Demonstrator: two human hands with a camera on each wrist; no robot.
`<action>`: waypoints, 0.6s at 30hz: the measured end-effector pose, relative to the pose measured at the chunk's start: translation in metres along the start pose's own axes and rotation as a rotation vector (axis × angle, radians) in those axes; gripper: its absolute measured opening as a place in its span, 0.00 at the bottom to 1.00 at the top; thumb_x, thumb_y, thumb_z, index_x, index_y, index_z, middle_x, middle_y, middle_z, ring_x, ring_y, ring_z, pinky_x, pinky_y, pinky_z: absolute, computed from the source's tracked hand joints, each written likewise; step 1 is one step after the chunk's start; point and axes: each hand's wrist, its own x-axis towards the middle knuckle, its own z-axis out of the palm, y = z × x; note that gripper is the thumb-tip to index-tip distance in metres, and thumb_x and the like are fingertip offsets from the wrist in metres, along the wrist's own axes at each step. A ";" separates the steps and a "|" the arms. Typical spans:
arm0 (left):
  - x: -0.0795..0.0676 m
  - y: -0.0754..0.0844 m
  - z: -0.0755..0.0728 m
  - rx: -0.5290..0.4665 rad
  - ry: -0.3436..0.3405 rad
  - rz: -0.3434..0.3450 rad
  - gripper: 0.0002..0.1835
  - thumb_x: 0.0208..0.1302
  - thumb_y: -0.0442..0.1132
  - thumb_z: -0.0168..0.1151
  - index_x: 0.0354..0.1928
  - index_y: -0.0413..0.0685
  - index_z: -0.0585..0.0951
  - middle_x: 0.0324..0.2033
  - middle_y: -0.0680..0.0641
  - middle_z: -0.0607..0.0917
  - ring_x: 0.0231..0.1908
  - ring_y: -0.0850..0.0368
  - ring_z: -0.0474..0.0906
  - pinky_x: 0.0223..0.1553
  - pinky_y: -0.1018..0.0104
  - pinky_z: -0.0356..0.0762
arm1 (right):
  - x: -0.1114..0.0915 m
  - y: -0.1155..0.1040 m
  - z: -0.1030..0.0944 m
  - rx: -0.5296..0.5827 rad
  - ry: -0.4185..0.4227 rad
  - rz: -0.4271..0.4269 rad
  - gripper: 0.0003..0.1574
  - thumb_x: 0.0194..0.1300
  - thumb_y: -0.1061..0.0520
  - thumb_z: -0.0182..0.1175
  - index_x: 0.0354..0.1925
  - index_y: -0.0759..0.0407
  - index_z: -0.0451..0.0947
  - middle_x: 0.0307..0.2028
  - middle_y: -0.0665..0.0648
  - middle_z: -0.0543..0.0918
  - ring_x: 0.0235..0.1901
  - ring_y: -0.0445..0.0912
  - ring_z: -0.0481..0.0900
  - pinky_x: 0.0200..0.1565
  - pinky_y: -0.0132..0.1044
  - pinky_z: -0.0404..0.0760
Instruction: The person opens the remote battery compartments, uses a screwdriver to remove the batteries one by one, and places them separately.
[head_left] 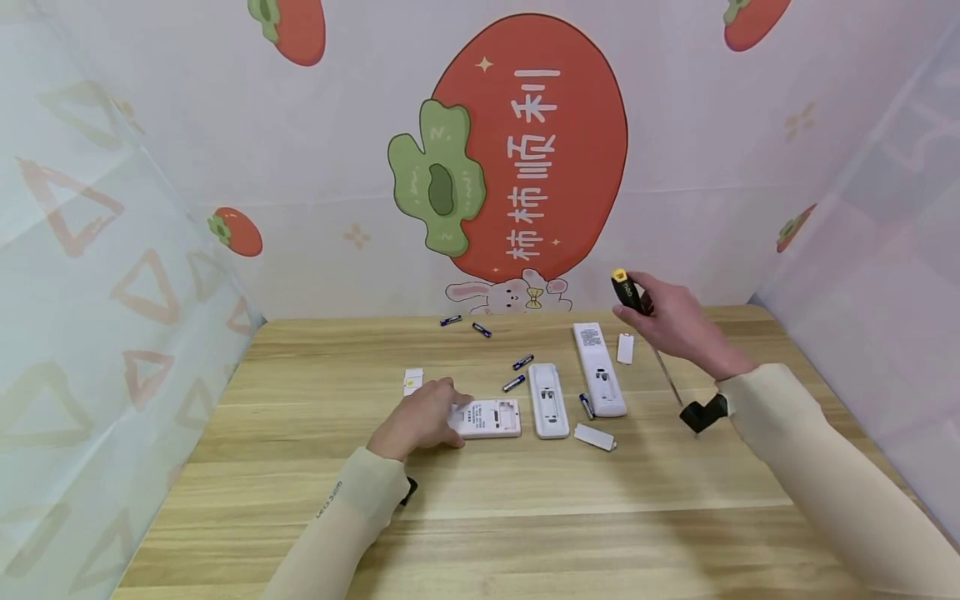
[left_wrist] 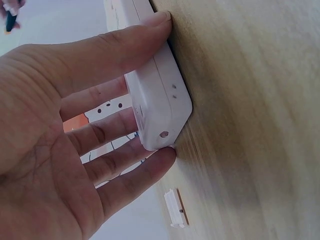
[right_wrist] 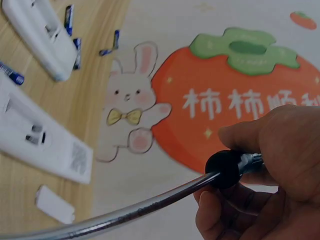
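Note:
My left hand [head_left: 426,414] holds a white remote control [head_left: 487,420] by its left end, thumb on the near side and fingers on the far side. The remote lies back up on the table, its battery compartment uncovered. Seen in the left wrist view, the end of this remote [left_wrist: 159,102] has a small round hole. Raised at the right, my right hand [head_left: 678,323] grips a screwdriver [head_left: 626,290] by its black-and-yellow handle. Its long metal shaft [right_wrist: 150,205] slants down past the wrist, and the tip is partly hidden by the black wrist camera.
Two more white remotes [head_left: 549,421] [head_left: 592,350] lie back up with bare battery compartments. White battery covers [head_left: 595,437] [head_left: 626,348] lie near them. Several blue batteries [head_left: 513,383] are scattered behind and between. A small white piece [head_left: 413,380] lies behind my left hand. A printed backdrop [head_left: 337,167] rises behind the table.

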 end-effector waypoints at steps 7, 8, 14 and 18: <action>-0.001 0.001 0.000 0.021 -0.001 0.022 0.35 0.48 0.41 0.84 0.62 0.51 0.83 0.50 0.46 0.79 0.41 0.54 0.71 0.49 0.55 0.75 | 0.002 0.027 0.004 -0.019 -0.117 0.150 0.36 0.73 0.54 0.61 0.70 0.71 0.63 0.28 0.60 0.80 0.24 0.49 0.76 0.29 0.42 0.74; -0.001 0.001 -0.001 0.019 0.001 0.023 0.35 0.48 0.41 0.84 0.62 0.51 0.83 0.50 0.46 0.79 0.41 0.54 0.71 0.49 0.55 0.75 | 0.002 0.030 0.005 -0.019 -0.131 0.160 0.35 0.73 0.54 0.61 0.69 0.72 0.64 0.29 0.61 0.80 0.24 0.49 0.76 0.29 0.42 0.75; 0.000 0.000 0.000 0.012 0.004 0.033 0.35 0.48 0.41 0.83 0.61 0.51 0.84 0.50 0.46 0.79 0.41 0.53 0.72 0.50 0.55 0.74 | 0.003 0.051 0.009 -0.035 -0.199 0.195 0.26 0.72 0.55 0.60 0.58 0.74 0.70 0.29 0.61 0.80 0.25 0.48 0.76 0.27 0.40 0.73; 0.000 -0.001 0.000 0.023 -0.002 0.040 0.34 0.49 0.42 0.83 0.61 0.51 0.83 0.50 0.47 0.79 0.42 0.54 0.72 0.50 0.55 0.74 | 0.001 0.068 0.011 -0.049 -0.260 0.231 0.29 0.72 0.56 0.59 0.59 0.79 0.68 0.27 0.59 0.80 0.24 0.47 0.75 0.27 0.40 0.73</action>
